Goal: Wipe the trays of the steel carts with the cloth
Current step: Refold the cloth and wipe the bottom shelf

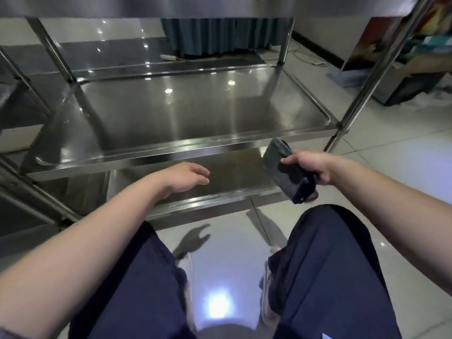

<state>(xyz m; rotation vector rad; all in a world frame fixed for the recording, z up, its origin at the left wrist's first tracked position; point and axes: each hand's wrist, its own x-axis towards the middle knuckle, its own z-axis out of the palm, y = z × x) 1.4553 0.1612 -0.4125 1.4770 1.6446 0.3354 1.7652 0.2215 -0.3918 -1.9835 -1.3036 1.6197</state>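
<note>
The left hand [182, 177] hovers, fingers relaxed and holding nothing, over the lowest tray [195, 184] of the cart [362, 89]. Above and beyond it lies the middle tray [171, 118]. The right hand [310, 167] grips the folded dark cloth [283, 172] off the trays' front right corner. Best lay the cloth flat and wipe in overlapping passes into the rims.

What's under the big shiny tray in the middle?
Under the middle tray sits another steel tray, lower down. Only its front strip shows, near the left hand; the rest is covered by the tray above.
</note>
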